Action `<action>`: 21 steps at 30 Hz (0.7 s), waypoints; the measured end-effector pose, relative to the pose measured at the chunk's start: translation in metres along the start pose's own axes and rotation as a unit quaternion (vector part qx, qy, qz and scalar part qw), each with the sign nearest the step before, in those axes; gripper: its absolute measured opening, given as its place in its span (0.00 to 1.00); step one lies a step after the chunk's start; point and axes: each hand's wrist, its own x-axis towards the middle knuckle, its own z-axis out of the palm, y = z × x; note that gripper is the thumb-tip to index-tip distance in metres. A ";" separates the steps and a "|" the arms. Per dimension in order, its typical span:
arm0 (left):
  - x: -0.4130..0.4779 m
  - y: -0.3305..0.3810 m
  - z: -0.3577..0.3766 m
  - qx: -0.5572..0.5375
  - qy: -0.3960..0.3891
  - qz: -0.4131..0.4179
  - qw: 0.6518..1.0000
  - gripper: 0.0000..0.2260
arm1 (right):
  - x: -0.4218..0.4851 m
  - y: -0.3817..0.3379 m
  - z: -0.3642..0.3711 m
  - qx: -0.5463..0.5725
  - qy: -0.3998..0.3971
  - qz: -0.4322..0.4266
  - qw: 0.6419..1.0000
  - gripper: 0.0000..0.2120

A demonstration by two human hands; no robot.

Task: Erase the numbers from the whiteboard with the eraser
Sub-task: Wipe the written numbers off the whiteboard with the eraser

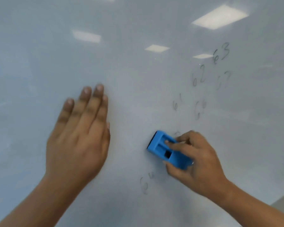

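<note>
Head view: right hand (198, 161) has its grip closed around the blue eraser (167, 150), pad against the whiteboard (121, 71), long axis slanting down-right. Left hand (79, 133) lies flat, fingers spread, holding nothing. Remaining faint numbers, 61 (177, 102), 62 (198, 75) and 63 (221, 53), climb up-right from the eraser.

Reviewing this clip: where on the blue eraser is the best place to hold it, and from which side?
Grip the blue eraser across its long plastic sides, coming from the back, opposite the dark felt face against the whiteboard. Its moulded recesses give fingers purchase; the right hand holds it so, from its lower right end.
</note>
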 end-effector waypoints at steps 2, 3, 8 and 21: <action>-0.027 0.008 0.004 0.014 -0.006 0.006 1.000 0.24 | 0.024 0.015 -0.011 -0.001 0.081 0.090 0.993 0.18; -0.033 0.009 0.007 0.019 -0.002 0.002 1.000 0.24 | 0.039 0.024 -0.017 0.003 0.118 0.130 0.984 0.18; -0.039 0.011 0.014 0.051 0.017 -0.010 0.999 0.24 | 0.048 0.015 -0.015 0.001 0.067 0.042 0.997 0.19; -0.042 0.007 0.025 0.068 0.061 0.003 0.996 0.24 | 0.060 0.044 -0.035 0.004 0.083 0.082 0.993 0.17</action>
